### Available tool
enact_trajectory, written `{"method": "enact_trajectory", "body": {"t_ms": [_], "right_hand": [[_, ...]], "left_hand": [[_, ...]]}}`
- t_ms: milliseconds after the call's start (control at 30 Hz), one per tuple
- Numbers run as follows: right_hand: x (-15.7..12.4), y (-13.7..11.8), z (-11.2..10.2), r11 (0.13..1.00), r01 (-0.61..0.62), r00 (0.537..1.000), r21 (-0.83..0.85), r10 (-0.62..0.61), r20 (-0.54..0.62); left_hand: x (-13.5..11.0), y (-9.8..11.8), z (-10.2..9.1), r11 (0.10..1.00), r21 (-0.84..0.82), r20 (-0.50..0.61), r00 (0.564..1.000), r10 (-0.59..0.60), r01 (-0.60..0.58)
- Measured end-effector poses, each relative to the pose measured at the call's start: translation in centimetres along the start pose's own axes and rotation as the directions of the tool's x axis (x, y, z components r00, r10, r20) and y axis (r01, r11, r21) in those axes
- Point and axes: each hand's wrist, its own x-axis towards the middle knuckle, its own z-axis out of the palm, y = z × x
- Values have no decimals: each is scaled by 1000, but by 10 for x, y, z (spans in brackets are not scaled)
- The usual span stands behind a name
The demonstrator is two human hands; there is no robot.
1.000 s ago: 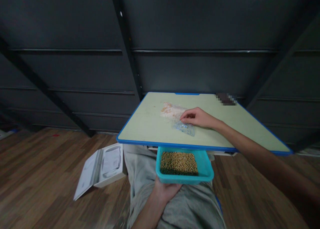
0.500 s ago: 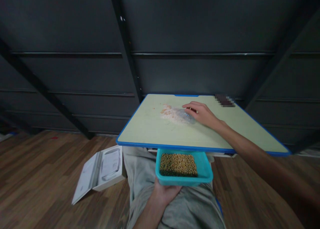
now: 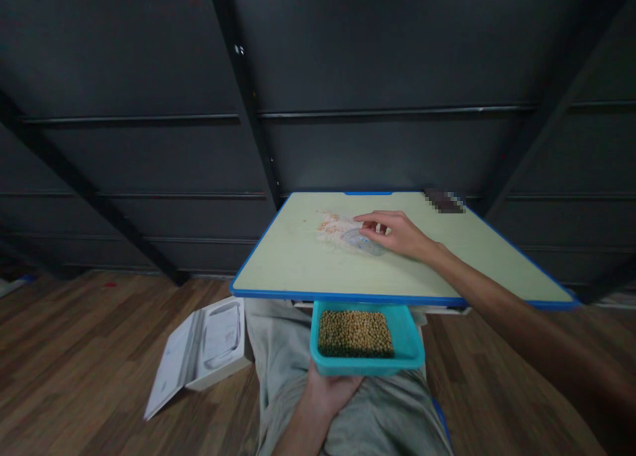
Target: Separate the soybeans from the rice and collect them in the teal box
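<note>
My left hand [image 3: 328, 386] holds a teal plastic container [image 3: 410, 337] from below, over my lap. Soybeans [image 3: 355, 333] lie in it, mostly towards its left side. Above the table, my right hand [image 3: 397, 234] is closed, thumb and fingers at the edge of a clear plastic protractor [image 3: 365, 242]. The protractor lies low at the right side of a spread of white grains [image 3: 335, 234] with some orange bits among them. My right palm partly hides the protractor's far end.
The pale-green table [image 3: 278, 264] has a blue edge. A dark, pixelated object [image 3: 446, 202] lies at its back right. On the wooden floor [image 3: 104, 350] to the left, a white box [image 3: 218, 343] stands with its lid folded out. A dark panelled wall [image 3: 397, 151] rises behind the table.
My right hand has shifted slightly left and nearer, and the protractor has moved left over the white grains. The left hand and container stay nearly in place; the view tilts slightly.
</note>
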Motion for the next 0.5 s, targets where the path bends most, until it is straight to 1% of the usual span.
{"method": "enact_trajectory", "body": {"t_ms": [100,200,267,367,500], "right_hand": [[-1,-7,2,999,18,1000,32,-18,-14],[-1,-12,5,997,47,999,66,-46,-14],[-2,-14,7,994,54,998,97,-57,35],[-2,-15,7,991,26,989,128,-44,139],[-2,-15,7,989,-20,969,147,-18,248]], "left_hand": [[-1,0,4,1000,9,0,1000,1,-1],[0,1,3,999,33,4,1000,-3,3],[1,2,1,998,70,7,1000,1,-1],[1,3,-3,992,123,21,1000,-2,0],[2,3,-5,995,94,47,999,-21,16]]}}
